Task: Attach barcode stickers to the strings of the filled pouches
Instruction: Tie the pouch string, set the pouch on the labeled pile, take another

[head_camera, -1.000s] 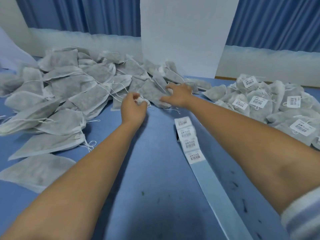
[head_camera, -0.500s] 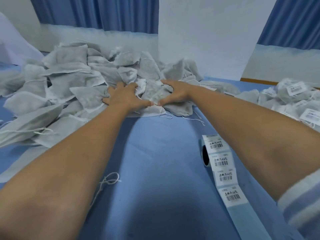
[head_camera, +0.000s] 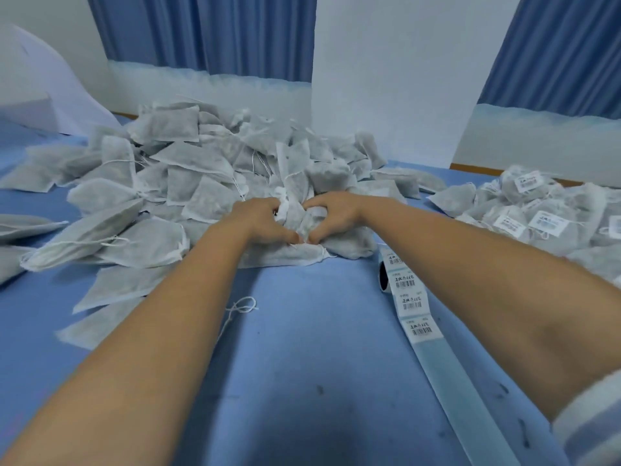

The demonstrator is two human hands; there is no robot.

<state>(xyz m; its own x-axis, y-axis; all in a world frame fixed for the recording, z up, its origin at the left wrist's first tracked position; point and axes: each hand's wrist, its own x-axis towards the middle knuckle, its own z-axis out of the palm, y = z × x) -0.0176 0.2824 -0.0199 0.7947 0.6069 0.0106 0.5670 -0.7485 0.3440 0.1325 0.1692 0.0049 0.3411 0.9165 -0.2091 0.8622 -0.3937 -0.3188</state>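
Observation:
A big heap of grey filled pouches with white strings covers the far left and middle of the blue table. My left hand and my right hand sit side by side at the heap's near edge, fingers curled round a bunch of pouches, thumbs almost meeting. A strip of barcode stickers unrolls from a small roll toward me on the right. Pouches with stickers on them lie piled at the far right.
A loose white string lies on the table beside my left forearm. Used sticker backing runs to the near right edge. A white panel and blue curtains stand behind the table. A white bag sits at the far left.
Both hands went from reaching at the heap's edge to closing round a bunch of pouches and drawing it a little toward me. The view has shifted closer to the heap.

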